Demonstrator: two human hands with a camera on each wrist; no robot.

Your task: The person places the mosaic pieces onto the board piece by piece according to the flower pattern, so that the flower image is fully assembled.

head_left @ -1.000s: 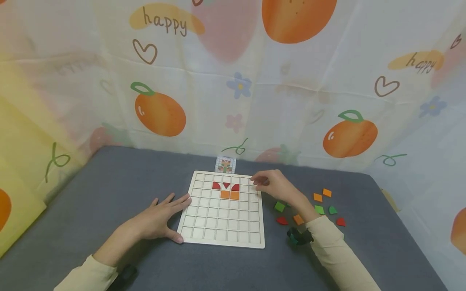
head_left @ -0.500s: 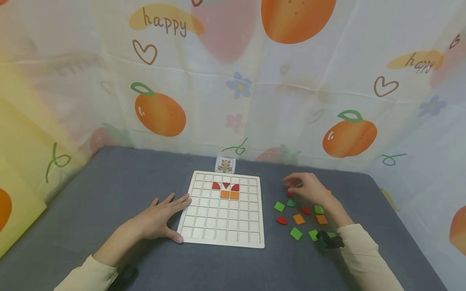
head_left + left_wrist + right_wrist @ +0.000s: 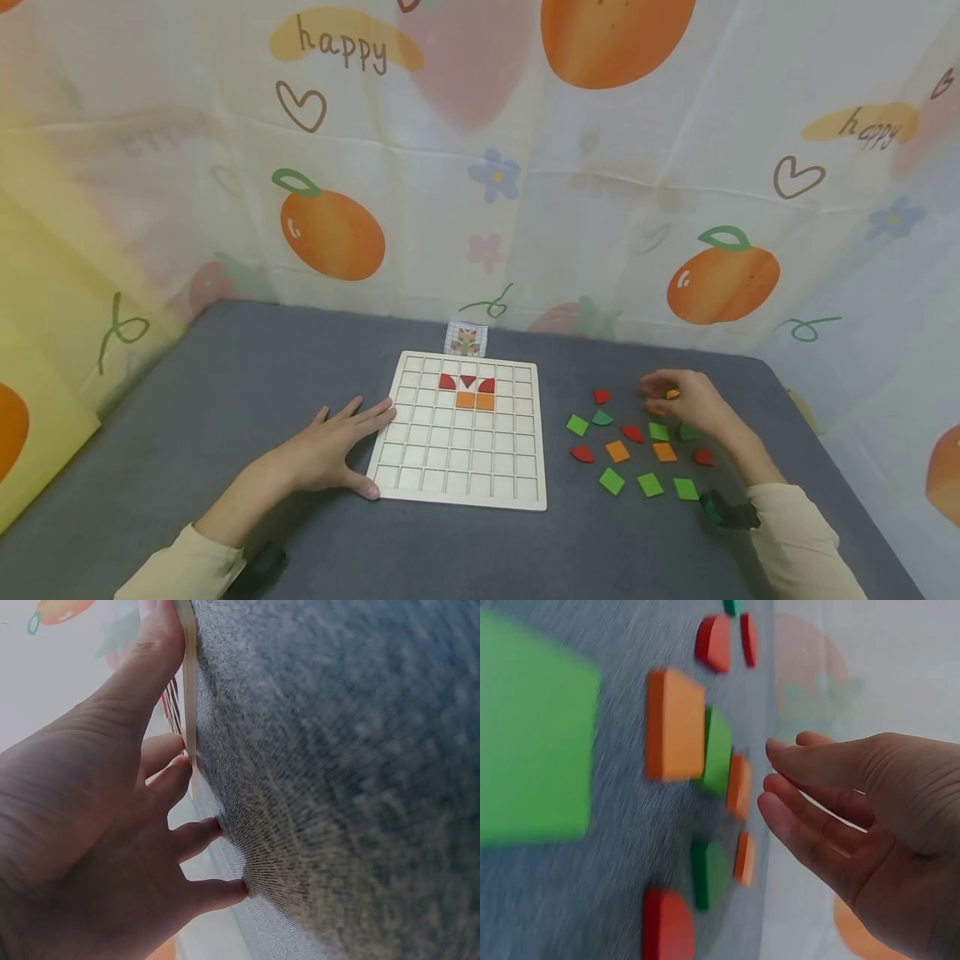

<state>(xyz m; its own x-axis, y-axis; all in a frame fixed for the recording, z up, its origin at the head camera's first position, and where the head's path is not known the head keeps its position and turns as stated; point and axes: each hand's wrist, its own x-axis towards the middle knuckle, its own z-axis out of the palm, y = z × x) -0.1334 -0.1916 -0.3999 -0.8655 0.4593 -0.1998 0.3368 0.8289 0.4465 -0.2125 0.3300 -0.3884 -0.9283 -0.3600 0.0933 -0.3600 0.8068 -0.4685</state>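
From the head view, the grey cloth-covered counter [image 3: 225, 400] runs back to a printed fruit curtain [image 3: 480, 167] that closes it in behind and on both sides, with broad bare cloth to the left of the wooden grid board [image 3: 461, 433] and in front of it. The left hand [image 3: 330, 450] lies flat, fingers straight and spread, with the fingertips against the board's left edge and the thumb at its near left corner. The board holds three red pieces [image 3: 467, 382] and two orange squares [image 3: 474, 401] in its upper rows; a small pattern card [image 3: 466, 339] stands just beyond its far edge. Right of the board, well apart from it, lies a scatter of flat loose tiles [image 3: 633, 442] in green, red and orange, squares and quarter-rounds. The right hand [image 3: 686, 400] hovers over the far right of that scatter with fingers loosely bent, right at an orange tile [image 3: 658, 408]; whether it touches is unclear. In the left wrist view, the left hand [image 3: 112, 825] presses straight fingers on the coarse cloth beside the thin pale board edge [image 3: 189, 697]. In the right wrist view, the right hand [image 3: 855, 817] is open, fingers slightly curved and empty, just beside the small orange tiles [image 3: 739, 787], which look thick and matte
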